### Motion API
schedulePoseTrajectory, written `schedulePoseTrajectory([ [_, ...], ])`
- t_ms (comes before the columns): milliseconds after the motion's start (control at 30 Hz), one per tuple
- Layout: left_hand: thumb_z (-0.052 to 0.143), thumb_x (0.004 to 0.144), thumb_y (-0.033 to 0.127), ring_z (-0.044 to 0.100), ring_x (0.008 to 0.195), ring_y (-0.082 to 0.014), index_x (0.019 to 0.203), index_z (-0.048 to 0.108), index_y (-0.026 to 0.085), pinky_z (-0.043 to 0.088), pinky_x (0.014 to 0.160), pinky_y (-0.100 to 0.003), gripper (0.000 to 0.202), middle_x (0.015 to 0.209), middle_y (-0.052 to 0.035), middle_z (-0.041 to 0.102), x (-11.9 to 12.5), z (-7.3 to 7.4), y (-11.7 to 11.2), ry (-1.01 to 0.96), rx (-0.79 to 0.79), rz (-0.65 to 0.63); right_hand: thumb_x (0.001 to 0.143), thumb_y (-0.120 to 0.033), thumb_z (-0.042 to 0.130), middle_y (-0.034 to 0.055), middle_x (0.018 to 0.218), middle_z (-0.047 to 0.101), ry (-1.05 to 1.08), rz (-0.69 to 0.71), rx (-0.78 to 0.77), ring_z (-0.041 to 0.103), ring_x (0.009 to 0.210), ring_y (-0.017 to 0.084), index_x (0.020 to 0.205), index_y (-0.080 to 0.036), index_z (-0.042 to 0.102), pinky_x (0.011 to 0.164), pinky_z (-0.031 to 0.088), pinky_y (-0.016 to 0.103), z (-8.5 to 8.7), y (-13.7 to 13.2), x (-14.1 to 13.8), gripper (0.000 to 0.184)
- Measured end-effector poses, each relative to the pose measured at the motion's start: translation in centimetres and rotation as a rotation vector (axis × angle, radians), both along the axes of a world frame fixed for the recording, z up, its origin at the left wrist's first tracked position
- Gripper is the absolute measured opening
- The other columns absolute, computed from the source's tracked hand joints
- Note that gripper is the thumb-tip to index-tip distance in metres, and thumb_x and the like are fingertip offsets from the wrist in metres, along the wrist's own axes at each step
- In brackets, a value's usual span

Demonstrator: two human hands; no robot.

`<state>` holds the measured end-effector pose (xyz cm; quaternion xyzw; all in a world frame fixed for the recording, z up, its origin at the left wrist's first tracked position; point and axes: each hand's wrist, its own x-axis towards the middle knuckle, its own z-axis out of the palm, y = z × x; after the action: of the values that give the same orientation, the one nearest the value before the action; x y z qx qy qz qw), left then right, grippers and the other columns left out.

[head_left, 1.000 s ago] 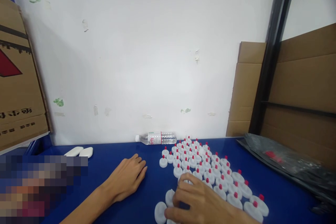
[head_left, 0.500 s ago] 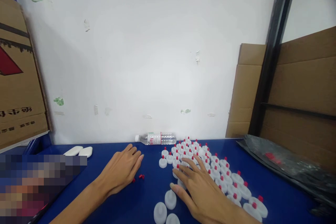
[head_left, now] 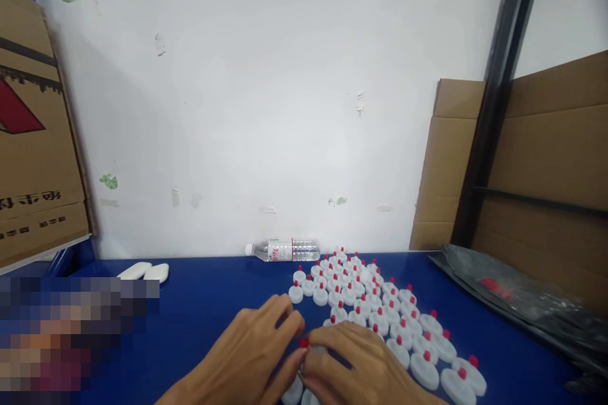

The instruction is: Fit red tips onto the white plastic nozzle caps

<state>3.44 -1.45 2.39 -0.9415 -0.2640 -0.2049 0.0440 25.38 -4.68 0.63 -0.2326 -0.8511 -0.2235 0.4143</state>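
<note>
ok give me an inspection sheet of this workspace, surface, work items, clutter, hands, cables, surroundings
Surface: blue table; near left is pixelated, unreadable.
Work items: many white discs with red tips, grouped right of centre; a few are partly hidden by the hands.
Clutter: clear bottle on its side near the wall; two white objects at left; dark plastic sheeting at right.
Hands: left hand and right hand close together, a red cap between them; exact grip hidden.
Cables: nothing seen.
Surroundings: marked white wall, cardboard, black post.
</note>
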Motion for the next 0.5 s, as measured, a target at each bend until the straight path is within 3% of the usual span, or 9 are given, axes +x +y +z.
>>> schedulePoseTrajectory([
  [200,0.047,0.098,0.028,0.058,0.07,-0.0196,0.092,0.043,0.025,0.035,0.055,-0.03,0.007,0.092,-0.0044,0.062,0.5,-0.9,0.1,0.064,0.128,-0.035,0.1,-0.021,0.057,0.0014,0.094,0.077,-0.054,0.073,-0.004,0.073,0.09,0.011,0.098,-0.02,0.06,0.083,0.055,0.023,0.2,0.0,0.3,0.004],
  [300,0.047,0.094,0.021,0.056,0.064,-0.0191,0.086,0.041,0.026,0.03,0.052,-0.031,0.011,0.084,-0.0026,0.062,0.6,-0.6,-0.1,0.148,0.157,-0.054,0.101,-0.024,0.056,0.0006,0.09,0.077,-0.071,0.088,-0.03,0.072,0.083,0.011,0.095,-0.02,0.06,0.076,0.054,0.024,0.0,0.0,0.3,0.009],
  [400,0.046,0.092,0.017,0.055,0.063,-0.0199,0.082,0.041,0.025,0.028,0.053,-0.033,0.013,0.081,-0.0021,0.062,0.8,0.1,-0.5,0.167,0.12,-0.058,0.101,-0.026,0.057,0.0005,0.086,0.075,-0.055,0.13,-0.064,0.07,0.074,0.011,0.091,-0.02,0.058,0.069,0.052,0.024,0.1,0.1,0.1,0.012],
  [500,0.032,0.102,0.023,0.054,0.062,-0.0183,0.08,0.041,0.025,0.029,0.056,-0.033,0.023,0.076,0.0001,0.062,1.1,0.6,-0.8,0.07,-0.045,-0.077,0.099,-0.021,0.057,-0.0005,0.079,0.072,-0.031,0.136,-0.064,0.067,0.067,0.011,0.089,-0.02,0.057,0.063,0.05,0.024,0.4,0.1,-0.1,0.01],
])
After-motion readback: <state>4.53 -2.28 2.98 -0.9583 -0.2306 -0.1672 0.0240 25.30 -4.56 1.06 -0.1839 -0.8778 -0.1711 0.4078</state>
